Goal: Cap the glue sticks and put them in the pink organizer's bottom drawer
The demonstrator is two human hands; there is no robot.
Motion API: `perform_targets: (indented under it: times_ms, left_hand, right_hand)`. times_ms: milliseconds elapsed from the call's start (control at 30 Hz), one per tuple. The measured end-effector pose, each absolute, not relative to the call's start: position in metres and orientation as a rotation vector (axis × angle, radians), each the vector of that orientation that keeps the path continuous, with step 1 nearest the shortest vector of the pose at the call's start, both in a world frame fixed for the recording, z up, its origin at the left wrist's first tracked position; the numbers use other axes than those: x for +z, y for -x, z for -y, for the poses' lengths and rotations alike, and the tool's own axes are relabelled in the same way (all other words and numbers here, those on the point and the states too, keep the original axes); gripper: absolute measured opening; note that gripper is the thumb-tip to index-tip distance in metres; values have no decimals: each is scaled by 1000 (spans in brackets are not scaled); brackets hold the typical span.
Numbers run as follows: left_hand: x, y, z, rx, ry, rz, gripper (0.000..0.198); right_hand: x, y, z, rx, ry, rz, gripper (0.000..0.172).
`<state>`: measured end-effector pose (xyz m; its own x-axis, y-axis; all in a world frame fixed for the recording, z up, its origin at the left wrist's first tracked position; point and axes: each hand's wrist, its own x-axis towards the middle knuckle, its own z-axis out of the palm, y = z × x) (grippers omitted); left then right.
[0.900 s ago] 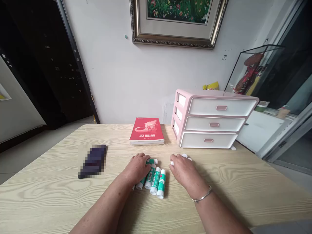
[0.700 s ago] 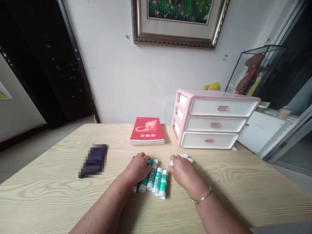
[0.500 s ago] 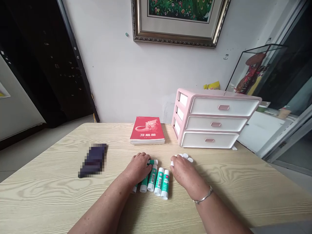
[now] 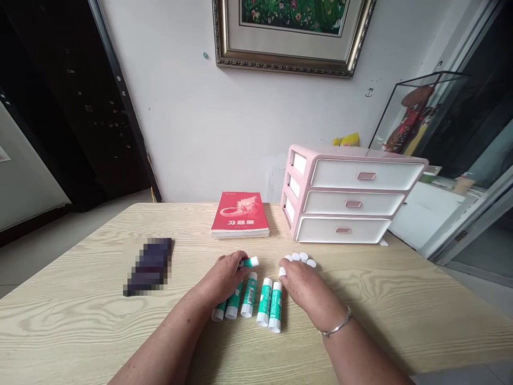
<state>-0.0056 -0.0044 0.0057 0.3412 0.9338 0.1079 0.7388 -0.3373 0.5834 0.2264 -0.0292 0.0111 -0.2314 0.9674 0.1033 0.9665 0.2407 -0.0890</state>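
A cylindrical green-labelled glue stick (image 4: 250, 262) is gripped narrowly by the left hand (image 4: 224, 279); five similar sticks (image 4: 264, 302) lie on the pale wood-grain surface (image 4: 80, 315), and small round white plastic caps (image 4: 301, 257) are touched by the half-open right hand (image 4: 308, 286).

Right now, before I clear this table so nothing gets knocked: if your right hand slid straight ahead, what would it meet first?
Probably the small round white caps just ahead of the right hand; its fingers may already touch them, though depth is hard to judge.

Six green-and-white glue sticks (image 4: 249, 295) lying side by side on pale wood table (image 4: 76, 321), one crosswise further up, round white caps (image 4: 300, 257) clustered to the right
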Motion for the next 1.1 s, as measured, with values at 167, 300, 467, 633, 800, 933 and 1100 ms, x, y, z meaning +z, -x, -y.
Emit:
perform_targets:
  times_ms: [167,300,467,633,800,933,1100]
  left_hand:
    - [5,8,5,644,-2122,-1393,25]
    - [4,9,5,664,-2104,-1341,27]
    - [2,9,6,691,-2074,-1286,28]
    - [4,9,9,686,-2058,-1250,29]
    - [6,9,10,669,-2069,-1204,31]
    - [4,10,9,664,-2068,-1179,32]
    - [0,11,8,667,-2052,-1154,32]
  right_hand:
    - [22,-221,29,246,1757,2117,13]
    - [10,-211,20,682,1347,1851,27]
    - [-19,-204,7,814,1184,1731,31]
    - [-23,-204,5,850,1129,1745,32]
    - [-16,-203,10,851,1091,1776,33]
    - [-16,-202,10,794,1106,1797,32]
    - [-18,-199,10,817,1092,1794,31]
